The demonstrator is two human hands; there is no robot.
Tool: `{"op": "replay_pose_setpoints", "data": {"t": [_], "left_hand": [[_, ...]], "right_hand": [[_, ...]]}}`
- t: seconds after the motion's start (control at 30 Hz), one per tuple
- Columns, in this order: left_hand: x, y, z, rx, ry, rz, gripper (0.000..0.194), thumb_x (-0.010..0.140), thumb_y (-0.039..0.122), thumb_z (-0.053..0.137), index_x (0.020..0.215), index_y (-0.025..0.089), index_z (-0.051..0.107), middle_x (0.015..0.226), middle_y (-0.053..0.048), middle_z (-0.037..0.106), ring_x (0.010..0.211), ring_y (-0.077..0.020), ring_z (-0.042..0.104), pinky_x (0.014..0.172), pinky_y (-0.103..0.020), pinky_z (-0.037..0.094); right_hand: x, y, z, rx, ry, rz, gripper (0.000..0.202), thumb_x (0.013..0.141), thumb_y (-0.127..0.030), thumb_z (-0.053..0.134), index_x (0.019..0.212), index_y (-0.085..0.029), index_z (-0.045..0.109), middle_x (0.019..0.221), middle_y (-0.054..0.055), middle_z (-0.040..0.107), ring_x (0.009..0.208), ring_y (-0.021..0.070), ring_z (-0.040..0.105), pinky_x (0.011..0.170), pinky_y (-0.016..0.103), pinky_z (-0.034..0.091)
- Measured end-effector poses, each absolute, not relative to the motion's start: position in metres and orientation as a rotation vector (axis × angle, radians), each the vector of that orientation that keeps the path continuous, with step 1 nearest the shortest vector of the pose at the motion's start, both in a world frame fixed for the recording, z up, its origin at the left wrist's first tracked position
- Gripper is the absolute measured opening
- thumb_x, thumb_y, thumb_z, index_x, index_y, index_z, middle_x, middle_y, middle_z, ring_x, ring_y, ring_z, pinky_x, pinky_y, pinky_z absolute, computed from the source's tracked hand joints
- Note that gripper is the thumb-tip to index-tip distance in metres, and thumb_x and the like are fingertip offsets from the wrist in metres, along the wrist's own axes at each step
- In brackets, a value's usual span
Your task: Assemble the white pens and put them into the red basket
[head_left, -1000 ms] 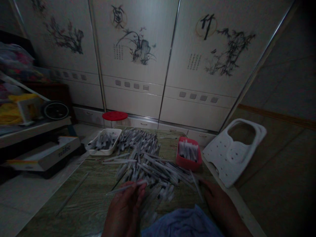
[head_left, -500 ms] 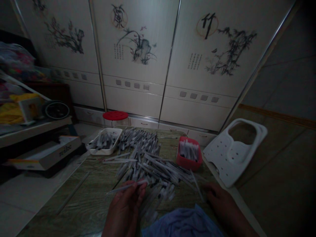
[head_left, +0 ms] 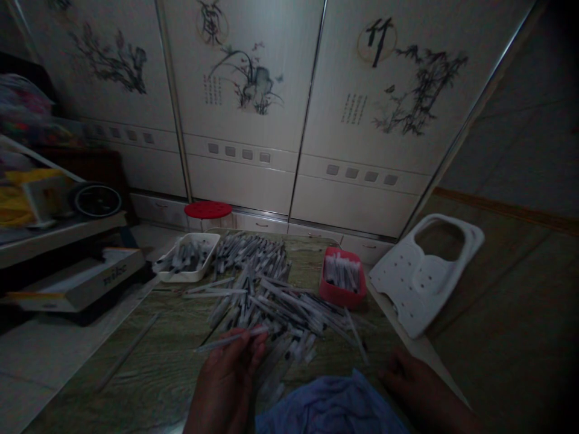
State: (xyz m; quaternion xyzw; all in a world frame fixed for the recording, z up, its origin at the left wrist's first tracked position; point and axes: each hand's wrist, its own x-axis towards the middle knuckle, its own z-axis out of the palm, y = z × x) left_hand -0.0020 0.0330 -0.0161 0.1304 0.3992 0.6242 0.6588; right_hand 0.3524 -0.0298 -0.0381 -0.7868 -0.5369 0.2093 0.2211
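My left hand (head_left: pixel 230 374) is closed around a thin translucent pen (head_left: pixel 221 342), which points left with its other end past my fingertips. Under and beyond that hand lies a wide heap of similar pens (head_left: pixel 271 283), clear and whitish with dark parts. On the right, my right hand (head_left: pixel 404 374) is low over the tabletop with its fingers bent; dimness and blur hide whether they hold anything. A single pen (head_left: pixel 356 337) lies a little to its left, apart from it. Loose clear pieces (head_left: pixel 275 361) lie beside my left hand.
A red container (head_left: pixel 342 294) packed with pens stands at the table's right. A white tray (head_left: pixel 199 276) of pens is at the far left. One long stick (head_left: pixel 129 352) lies on the wooden table (head_left: pixel 167 374). Blue cloth (head_left: pixel 332 404), a white plastic seat (head_left: pixel 425 277) and a red stool (head_left: pixel 208 210) are nearby.
My right hand has moved slightly right and down, away from the single pen. My left hand keeps its pen in nearly the same place. The whole view has shifted a little.
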Motion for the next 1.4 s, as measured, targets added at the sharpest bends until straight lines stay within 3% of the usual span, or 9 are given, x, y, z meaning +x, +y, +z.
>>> {"op": "replay_pose_setpoints", "data": {"t": [0.13, 0.27, 0.43, 0.63, 0.77, 0.9, 1.1, 1.4], "left_hand": [[0.004, 0.033, -0.012, 0.286, 0.915, 1.413, 0.009, 0.089, 0.007, 0.064, 0.091, 0.014, 0.069, 0.094, -0.011, 0.08, 0.092, -0.0198, 0.079, 0.088, -0.03, 0.063], [0.013, 0.028, -0.006, 0.262, 0.932, 1.397, 0.013, 0.088, 0.004, 0.063, 0.094, 0.014, 0.067, 0.094, -0.013, 0.08, 0.09, -0.0211, 0.079, 0.084, -0.03, 0.064], [0.023, 0.022, -0.005, 0.274, 0.911, 1.352, 0.014, 0.085, 0.003, 0.066, 0.093, 0.015, 0.065, 0.092, -0.011, 0.08, 0.088, -0.0208, 0.079, 0.082, -0.03, 0.064], [0.033, 0.021, -0.008, 0.27, 0.883, 1.292, 0.017, 0.083, 0.004, 0.069, 0.092, 0.017, 0.062, 0.091, -0.011, 0.08, 0.085, -0.0201, 0.079, 0.083, -0.03, 0.063], [0.04, 0.015, -0.002, 0.252, 0.881, 1.273, 0.021, 0.08, 0.005, 0.072, 0.093, 0.018, 0.062, 0.087, -0.009, 0.08, 0.081, -0.0206, 0.079, 0.078, -0.028, 0.062], [0.045, 0.009, 0.004, 0.237, 0.894, 1.257, 0.026, 0.074, 0.006, 0.077, 0.092, 0.018, 0.064, 0.084, -0.007, 0.08, 0.078, -0.0214, 0.079, 0.076, -0.03, 0.061], [0.048, 0.007, 0.003, 0.246, 0.859, 1.197, 0.027, 0.068, 0.013, 0.083, 0.087, 0.017, 0.065, 0.082, -0.007, 0.079, 0.076, -0.023, 0.077, 0.079, -0.035, 0.06], [0.049, 0.008, -0.007, 0.279, 0.823, 1.19, 0.032, 0.068, 0.018, 0.086, 0.09, 0.019, 0.062, 0.085, -0.006, 0.08, 0.078, -0.0211, 0.077, 0.074, -0.03, 0.058]], "right_hand": [[0.348, -0.028, -0.033, -2.078, -1.65, 0.632, 0.007, 0.079, -0.028, 0.054, 0.076, -0.023, 0.059, 0.074, -0.001, 0.066, 0.074, 0.0214, 0.062, 0.065, 0.03, 0.041], [0.343, -0.025, -0.025, -2.032, -1.55, 0.64, 0.005, 0.074, -0.026, 0.053, 0.072, -0.024, 0.057, 0.064, -0.003, 0.06, 0.067, 0.02, 0.059, 0.06, 0.029, 0.038], [0.318, -0.025, -0.012, -1.825, -1.187, 1.057, 0.005, 0.078, -0.029, 0.05, 0.081, -0.026, 0.051, 0.055, -0.009, 0.051, 0.049, 0.0146, 0.052, 0.047, 0.025, 0.035], [0.271, -0.023, 0.003, -1.571, -1.142, 1.229, 0.012, 0.076, -0.03, 0.058, 0.084, -0.025, 0.051, 0.061, -0.01, 0.052, 0.047, 0.0105, 0.051, 0.044, 0.022, 0.039], [0.246, -0.021, 0.006, -1.484, -1.107, 1.284, 0.023, 0.076, -0.032, 0.064, 0.096, -0.023, 0.06, 0.066, -0.009, 0.056, 0.047, 0.0089, 0.051, 0.044, 0.02, 0.038], [0.227, -0.018, 0.0, -1.371, -1.015, 1.353, 0.025, 0.077, -0.037, 0.073, 0.092, -0.021, 0.061, 0.061, -0.007, 0.061, 0.048, 0.0095, 0.056, 0.047, 0.02, 0.04], [0.207, -0.012, -0.005, -1.167, -0.739, 1.452, 0.044, 0.063, -0.042, 0.091, 0.09, -0.019, 0.064, 0.071, -0.001, 0.071, 0.058, 0.0124, 0.064, 0.056, 0.025, 0.051], [0.207, -0.012, -0.013, -1.182, -0.817, 1.409, 0.037, 0.07, -0.043, 0.088, 0.089, -0.018, 0.069, 0.056, -0.005, 0.065, 0.045, 0.0079, 0.053, 0.046, 0.019, 0.04]]}}
